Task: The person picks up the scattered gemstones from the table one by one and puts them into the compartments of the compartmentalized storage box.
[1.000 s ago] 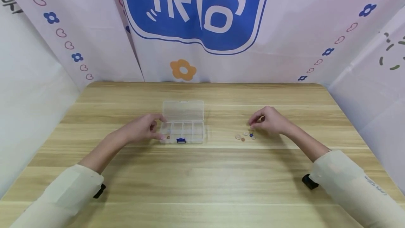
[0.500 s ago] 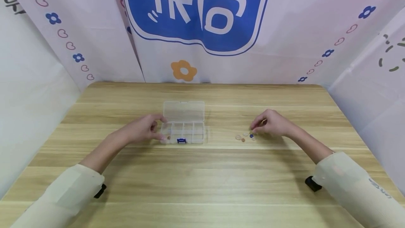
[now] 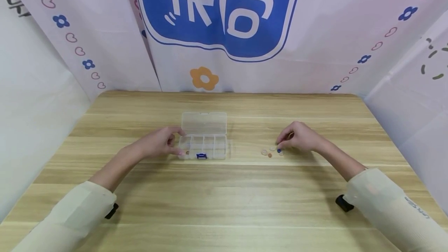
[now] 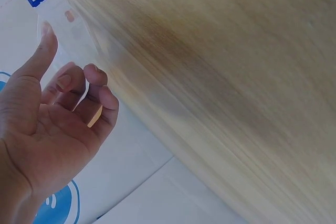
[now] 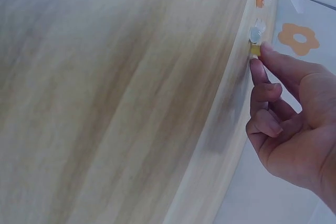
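Observation:
A clear plastic compartment box (image 3: pixel 219 152) lies with its lid (image 3: pixel 204 123) raised, a blue latch (image 3: pixel 201 156) at its front and a small brown piece (image 3: pixel 187 153) in a left compartment. My left hand (image 3: pixel 162 142) holds the box's left end, thumb at the front and index finger near the hinge. Several small bead-like pieces lie to the right, among them a blue one (image 3: pixel 279 151), an orange one (image 3: pixel 270 155) and a clear one (image 3: pixel 264 152). With thumb and index fingertips, my right hand (image 3: pixel 297 137) pinches a small yellow piece (image 5: pixel 255 50) beside them.
The wooden table (image 3: pixel 224 193) runs back to a white printed cloth (image 3: pixel 315 49) with a blue sign. Similar cloth hangs on both sides. Black straps (image 3: pixel 344 203) show under the sleeves.
My right hand has come slightly nearer and lower, and its fingertips have closed on the yellow piece. The left hand stays at the box. The whole head view has shifted slightly.

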